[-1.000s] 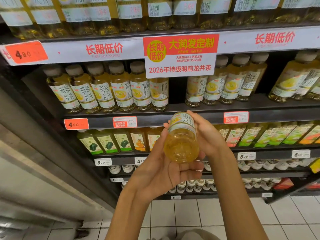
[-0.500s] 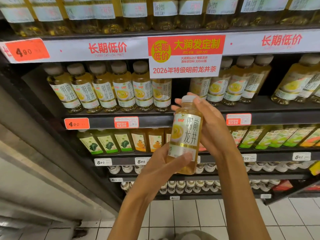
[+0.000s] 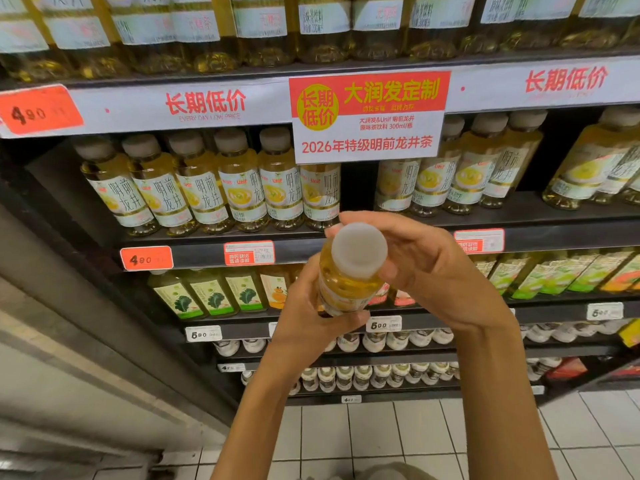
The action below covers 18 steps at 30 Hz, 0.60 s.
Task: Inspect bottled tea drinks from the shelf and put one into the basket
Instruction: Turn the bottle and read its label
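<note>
Now clear plastic bottle of golden-yellow tea (image 3: 348, 282) tipped toward camera, pale round cap (image 3: 359, 250) facing up, held before dark shelf (image 3: 554, 233). Left hand (image 3: 311, 317) grips lower body; right hand (image 3: 426, 268) curls round neck beside cap. Matching tea bottles (image 3: 242, 188) stand in row on shelf behind, liquid-filled.

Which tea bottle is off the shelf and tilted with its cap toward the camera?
The bottle held between the left hand and right hand; all others stand upright in shelf rows.
</note>
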Tool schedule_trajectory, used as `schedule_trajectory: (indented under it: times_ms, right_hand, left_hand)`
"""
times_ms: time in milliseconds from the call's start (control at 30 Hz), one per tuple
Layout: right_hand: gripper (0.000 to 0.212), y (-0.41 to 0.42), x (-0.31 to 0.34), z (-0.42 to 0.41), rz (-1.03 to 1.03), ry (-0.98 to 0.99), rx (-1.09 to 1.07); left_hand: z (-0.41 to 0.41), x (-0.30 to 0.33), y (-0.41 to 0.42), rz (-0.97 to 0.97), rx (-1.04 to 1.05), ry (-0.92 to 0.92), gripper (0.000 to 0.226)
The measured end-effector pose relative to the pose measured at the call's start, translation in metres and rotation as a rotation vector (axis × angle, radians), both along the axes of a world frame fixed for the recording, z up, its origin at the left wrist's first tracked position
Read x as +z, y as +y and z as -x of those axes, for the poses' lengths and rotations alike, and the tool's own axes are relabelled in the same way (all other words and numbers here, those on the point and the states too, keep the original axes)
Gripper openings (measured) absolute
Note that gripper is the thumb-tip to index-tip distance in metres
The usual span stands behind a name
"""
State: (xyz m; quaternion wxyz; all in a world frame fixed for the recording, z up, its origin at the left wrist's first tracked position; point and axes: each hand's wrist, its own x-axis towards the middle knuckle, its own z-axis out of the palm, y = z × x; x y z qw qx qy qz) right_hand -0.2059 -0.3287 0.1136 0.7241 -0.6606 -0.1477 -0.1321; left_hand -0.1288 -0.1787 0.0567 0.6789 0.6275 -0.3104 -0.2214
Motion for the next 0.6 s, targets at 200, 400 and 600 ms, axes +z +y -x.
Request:
schedule_trajectory:
  times_ms: [200,400,600]
  right_hand:
    - [0.044,-0.008,-0.005,-0.010,-0.241,0.054,-0.130]
    - [0.042,-0.011,-0.019,-0.029,-0.388,0.261,-0.253]
    - [0.039,-0.009,-0.014,-0.035,-0.443,0.201,-0.444]
  left_hand:
    - [-0.003,0.006,0.002,-0.055,-0.183,0.120,0.059]
    - [-0.006,0.001,-0.001,-0.219,-0.313,0.275,0.043]
    - [-0.006,-0.002,-0.012,-0.140,-0.096,0.296,0.047]
